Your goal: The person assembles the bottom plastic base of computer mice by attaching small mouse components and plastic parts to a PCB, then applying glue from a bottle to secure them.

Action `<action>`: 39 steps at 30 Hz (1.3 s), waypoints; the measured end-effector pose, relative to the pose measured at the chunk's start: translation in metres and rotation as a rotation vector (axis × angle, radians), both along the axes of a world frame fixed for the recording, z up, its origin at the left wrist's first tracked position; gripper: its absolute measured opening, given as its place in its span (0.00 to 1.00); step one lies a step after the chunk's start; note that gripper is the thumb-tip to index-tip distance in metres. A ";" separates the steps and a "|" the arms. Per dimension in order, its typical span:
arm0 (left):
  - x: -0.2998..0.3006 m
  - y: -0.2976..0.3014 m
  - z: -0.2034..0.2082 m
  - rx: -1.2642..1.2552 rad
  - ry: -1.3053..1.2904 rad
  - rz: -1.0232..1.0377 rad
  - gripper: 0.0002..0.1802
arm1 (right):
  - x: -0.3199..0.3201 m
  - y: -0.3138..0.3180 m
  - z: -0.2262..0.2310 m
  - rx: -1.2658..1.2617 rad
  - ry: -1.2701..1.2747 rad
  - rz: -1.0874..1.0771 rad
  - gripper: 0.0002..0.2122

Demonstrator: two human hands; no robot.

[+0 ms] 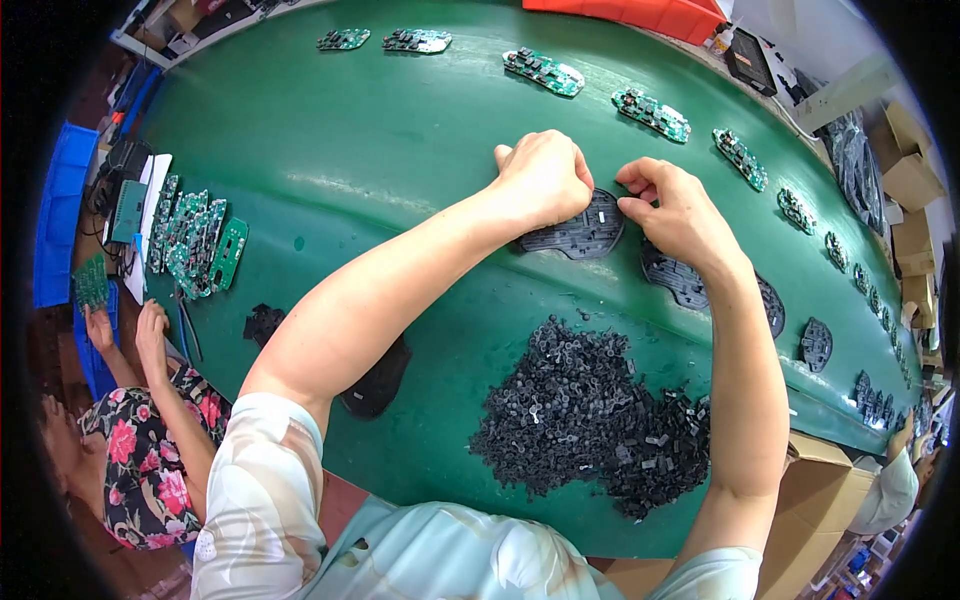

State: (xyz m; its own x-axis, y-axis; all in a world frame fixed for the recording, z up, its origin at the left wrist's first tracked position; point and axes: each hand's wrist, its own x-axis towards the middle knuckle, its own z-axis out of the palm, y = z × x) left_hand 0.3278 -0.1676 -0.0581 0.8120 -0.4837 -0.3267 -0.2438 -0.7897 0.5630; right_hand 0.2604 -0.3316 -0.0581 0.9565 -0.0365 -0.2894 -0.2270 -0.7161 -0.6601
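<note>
A black plastic shell (572,238) with a ribbed inner face lies on the green work surface (420,170). My left hand (548,182) is at its upper edge, fingers curled closed. What they pinch, if anything, is hidden behind the hand. Just right of this shell is my right hand (678,208), thumb and forefinger curved with a gap between them and nothing visible in it. A second black shell (672,278) lies partly under my right wrist, and another shell (770,305) shows beyond that forearm. Nearer me is a heap of small black plastic parts (555,410).
Green circuit boards (543,72) are spaced along the far side and curve down the right. More boards (195,240) are piled at left, near a co-worker's hand (152,340). A dark shell (380,380) lies beside my left arm. An orange bin (630,15) stands at the back.
</note>
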 end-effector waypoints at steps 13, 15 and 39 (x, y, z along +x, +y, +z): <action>-0.013 -0.009 -0.009 0.000 -0.141 0.044 0.07 | -0.003 -0.006 -0.005 -0.034 -0.015 0.014 0.14; -0.015 -0.010 -0.012 0.012 -0.173 0.054 0.06 | -0.002 -0.006 -0.006 -0.047 -0.032 0.013 0.14; 0.004 -0.036 0.000 0.265 0.125 0.164 0.19 | 0.017 -0.013 -0.012 -0.049 0.082 -0.107 0.19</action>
State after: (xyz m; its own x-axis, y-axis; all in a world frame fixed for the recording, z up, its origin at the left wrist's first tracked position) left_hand 0.3315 -0.2038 -0.0580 0.8176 -0.2348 -0.5258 -0.0435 -0.9357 0.3502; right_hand 0.2778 -0.3449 -0.0701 0.9194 -0.1532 -0.3622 -0.3560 -0.7154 -0.6012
